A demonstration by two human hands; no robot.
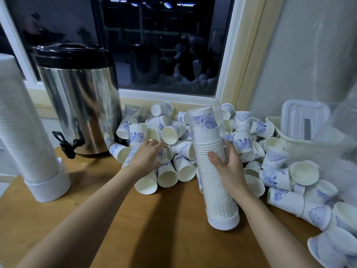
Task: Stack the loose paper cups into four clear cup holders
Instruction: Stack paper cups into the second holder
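Note:
A clear cup holder [209,151] with a white base stands on the wooden table [135,229], packed with stacked paper cups nearly to its top. My right hand [228,169] grips it around the middle. My left hand [148,153] reaches into the pile of loose paper cups [173,132], white with blue print, and its fingers curl around one cup there. A second full cup holder [25,136] stands at the far left.
A steel drinks urn [81,97] with a black lid and tap stands at the back left. A white plastic basket [301,130] sits at the right by the wall. More loose cups spill along the table's right edge. A dark window is behind.

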